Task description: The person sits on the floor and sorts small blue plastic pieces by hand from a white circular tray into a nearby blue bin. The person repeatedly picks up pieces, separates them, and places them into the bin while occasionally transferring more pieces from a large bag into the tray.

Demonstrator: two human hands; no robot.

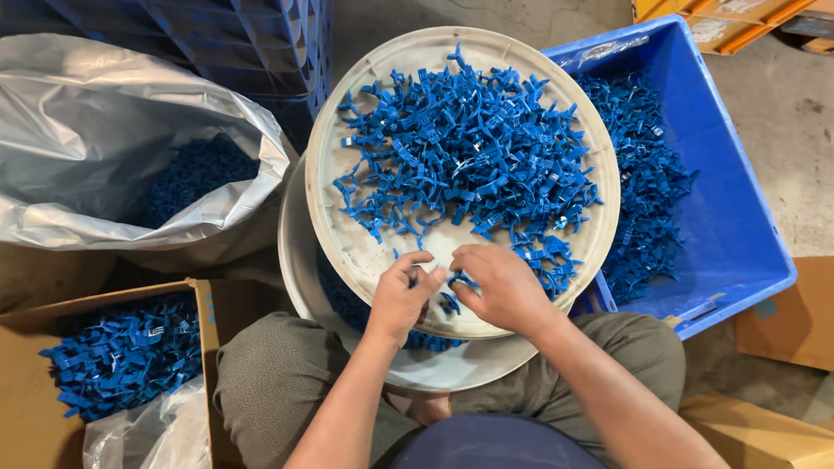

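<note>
Head view, person seated, knees under the work. A round off-white tray rests tilted on a second, lower round tray, which holds it over the lap within easy reach of both hands. A heap of small blue plastic clips fills the tray from centre to 12 o'clock; the strip at 6 o'clock, nearest the body, is mostly bare, which leaves room to handle single pieces. Both hands meet at that bare strip. Left hand: fingers curled inward and pinched on a small blue clip piece that lies between the two hands; most of it is hidden, so its shape cannot be told. Right hand: fingers bent and closed on the same piece from the other side, palm down, knuckles toward 12 o'clock. Around the tray: a blue plastic crate at 3 o'clock, holding more blue clips along its left wall; a silver foil bag at 9 to 10 o'clock, mouth open, with blue clips deep inside; a cardboard box at 7 to 8 o'clock with a further pile of blue clips and a clear plastic liner at its near edge. All containers sit on the floor beside the knees, each just an arm's swing from the tray.
</note>
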